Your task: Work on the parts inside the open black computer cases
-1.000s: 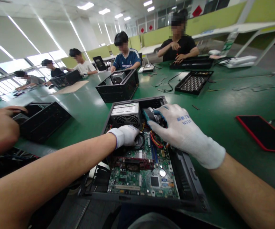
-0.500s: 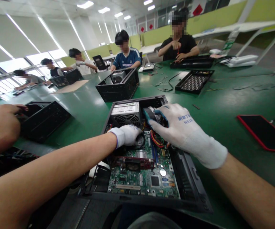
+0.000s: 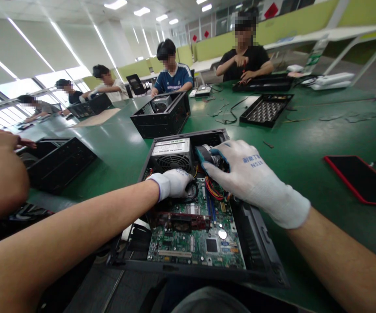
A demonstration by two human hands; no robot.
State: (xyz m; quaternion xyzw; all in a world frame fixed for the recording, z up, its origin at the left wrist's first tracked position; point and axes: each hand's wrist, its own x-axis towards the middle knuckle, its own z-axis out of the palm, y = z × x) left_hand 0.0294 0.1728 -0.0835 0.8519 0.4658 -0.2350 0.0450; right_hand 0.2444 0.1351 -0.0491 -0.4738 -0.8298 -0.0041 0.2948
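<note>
An open computer case [image 3: 266, 248] lies in front of me, its green motherboard [image 3: 175, 252] facing up. My left hand [image 3: 176, 182], in a white glove, reaches in below the power supply [image 3: 171, 150]. Its fingertips are bent down at a round black part [image 3: 194, 191] on the board and are mostly hidden. At the upper right of the case, my right hand [image 3: 240, 165], gloved with blue-green fingertips, curls thumb and fingers round a dark cable bundle [image 3: 204, 154], partly covered. Red, yellow and black wires [image 3: 214, 189] hang beneath it. A red card [image 3: 188, 221] stands across the board.
Another open case [image 3: 162, 117] stands beyond mine on the green table [image 3: 305, 174]. A black tray-like panel [image 3: 266, 111] lies to its right. At the right is a red-edged tablet [image 3: 360, 180]. A co-worker's arm [image 3: 1, 169] works at a case [image 3: 64, 163] on the left.
Both my hands stay almost where they were, with the left shifting very slightly. The co-worker's hand at the left has risen a little.
</note>
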